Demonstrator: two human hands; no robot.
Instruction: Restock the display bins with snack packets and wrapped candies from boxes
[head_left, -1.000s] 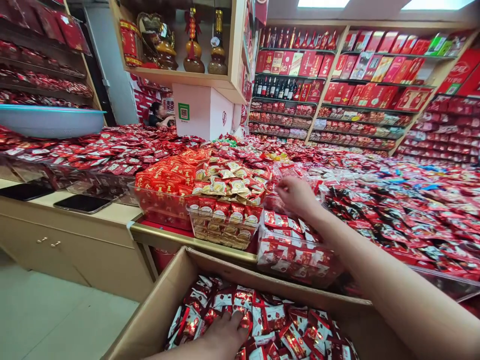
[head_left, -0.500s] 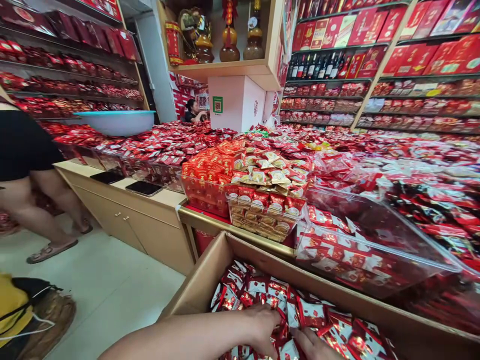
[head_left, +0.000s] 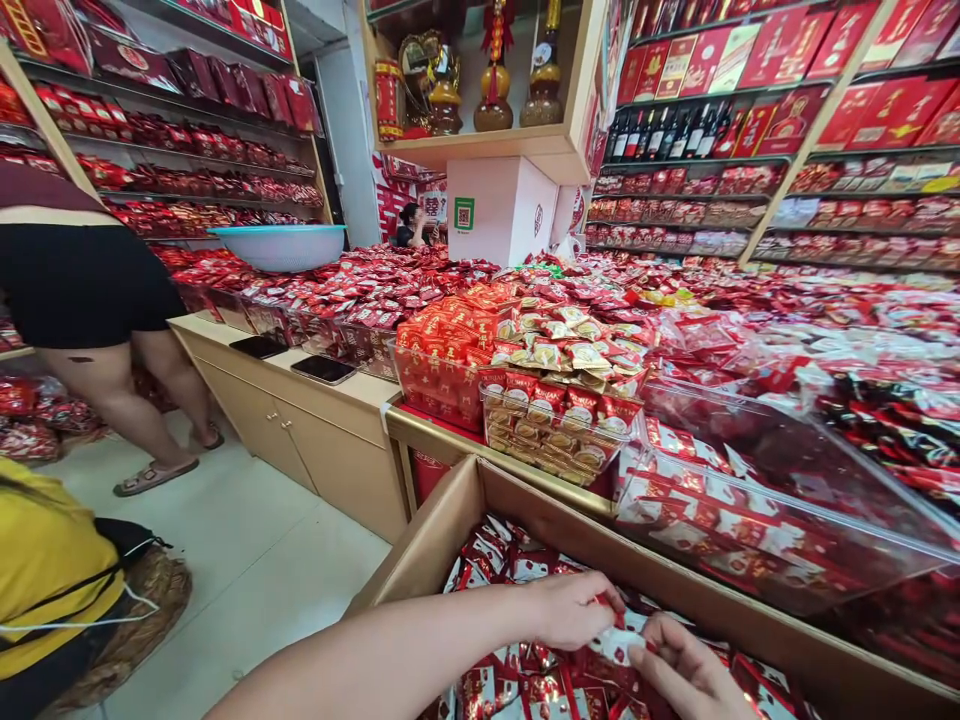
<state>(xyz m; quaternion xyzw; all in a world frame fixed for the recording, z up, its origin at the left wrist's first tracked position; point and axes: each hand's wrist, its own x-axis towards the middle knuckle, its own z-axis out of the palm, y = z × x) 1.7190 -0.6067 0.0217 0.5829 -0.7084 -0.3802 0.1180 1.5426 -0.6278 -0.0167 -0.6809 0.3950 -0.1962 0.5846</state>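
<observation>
My left hand (head_left: 574, 608) reaches in from the lower left, its fingers closed on a small red-and-white snack packet (head_left: 616, 645). My right hand (head_left: 686, 668) pinches the right side of that packet between thumb and fingers. Both hands are just above many similar packets (head_left: 547, 690) heaped in an open cardboard box (head_left: 600, 540). Parts of the held packet are hidden behind my fingers.
Clear plastic bins of snacks (head_left: 562, 440) line the counter beyond the box. A pale blue basin (head_left: 281, 250) rests on the packets further back. Two people are on the left, one standing (head_left: 82, 290), one in yellow (head_left: 45, 570) lower down.
My hands have lifted from among the packets and now hold one packet between them. The view has swung left, so more of the people on the left shows.
</observation>
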